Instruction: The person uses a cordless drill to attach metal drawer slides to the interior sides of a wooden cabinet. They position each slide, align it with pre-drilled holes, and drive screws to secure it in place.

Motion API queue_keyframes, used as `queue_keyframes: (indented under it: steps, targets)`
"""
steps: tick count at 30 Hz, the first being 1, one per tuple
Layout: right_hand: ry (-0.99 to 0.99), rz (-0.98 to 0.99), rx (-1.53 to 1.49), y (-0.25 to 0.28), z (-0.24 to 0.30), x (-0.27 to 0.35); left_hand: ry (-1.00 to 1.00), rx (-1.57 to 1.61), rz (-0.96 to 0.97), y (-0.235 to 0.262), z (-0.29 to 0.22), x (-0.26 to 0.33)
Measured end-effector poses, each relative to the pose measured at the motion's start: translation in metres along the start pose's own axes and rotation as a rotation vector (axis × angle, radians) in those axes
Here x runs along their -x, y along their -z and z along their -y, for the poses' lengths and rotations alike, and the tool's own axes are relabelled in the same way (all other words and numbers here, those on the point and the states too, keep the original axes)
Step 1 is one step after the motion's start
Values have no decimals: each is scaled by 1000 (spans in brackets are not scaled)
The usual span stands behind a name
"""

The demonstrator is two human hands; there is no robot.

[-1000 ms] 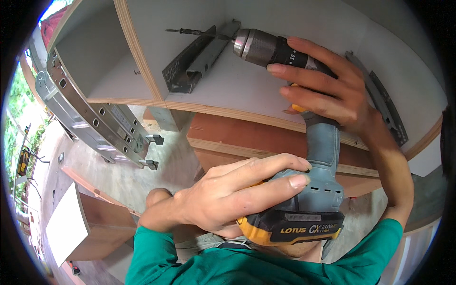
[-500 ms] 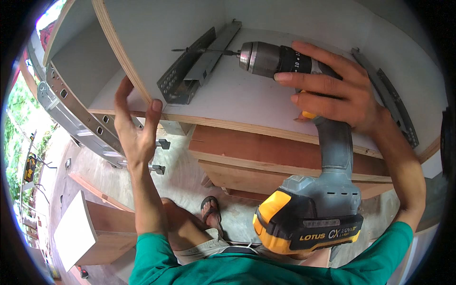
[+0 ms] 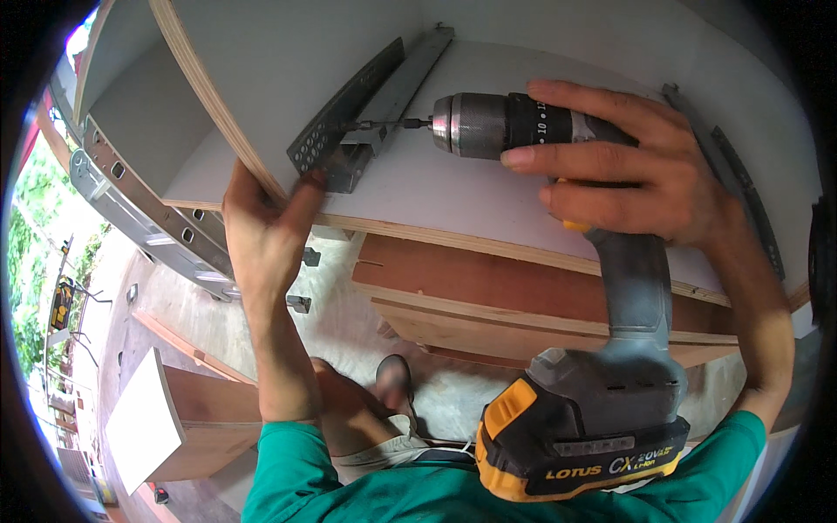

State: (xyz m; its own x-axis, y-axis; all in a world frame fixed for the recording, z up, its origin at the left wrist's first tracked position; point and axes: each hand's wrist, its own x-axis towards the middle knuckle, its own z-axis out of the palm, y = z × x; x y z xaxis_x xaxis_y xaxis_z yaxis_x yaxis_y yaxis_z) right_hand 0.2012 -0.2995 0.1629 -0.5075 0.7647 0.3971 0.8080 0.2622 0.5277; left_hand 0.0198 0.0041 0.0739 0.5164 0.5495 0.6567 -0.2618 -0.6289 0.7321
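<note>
My right hand [image 3: 632, 166] is wrapped round a grey, black and yellow cordless drill [image 3: 636, 296]. Its thin bit [image 3: 375, 125] points left, with the tip at the perforated metal drawer slide [image 3: 349, 113] on the upright cabinet panel [image 3: 205, 83]; whether it has entered a hole or screw I cannot tell. With my left hand [image 3: 268, 231] I grip the panel's front plywood edge. Its fingers pass behind the panel, and the thumb lies by the front end of the slide. A paler slide rail [image 3: 410, 83] runs back beside the perforated part.
Another drawer slide [image 3: 741, 179] is on the cabinet's right side. Wooden drawer boxes [image 3: 523, 288] lie below the cabinet's front edge. A metal ladder [image 3: 148, 222] leans at the left, and a white-fronted wooden drawer [image 3: 144, 423] rests on the floor lower left.
The drill has shifted slightly down, and its bit tip now meets the slide nearer the front. My left thumb has moved from the panel edge toward the slide's front end.
</note>
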Motion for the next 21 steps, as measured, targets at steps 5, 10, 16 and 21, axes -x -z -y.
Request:
queue_keyframes:
  steps: [5, 10, 16, 21]
  targets:
    - [15, 15, -27, 1, 1, -2, -20, 9, -6, -2, 4, 0]
    - [-20, 15, -90, 0, 3, -8, -73, 43, -7, -2, 8, 0]
    - [-101, 12, -155, 1, 13, -12, -68, 43, -15, -4, 8, 0]
    - [-111, 31, -112, 5, 18, -12, -84, 8, -11, -4, 4, -1]
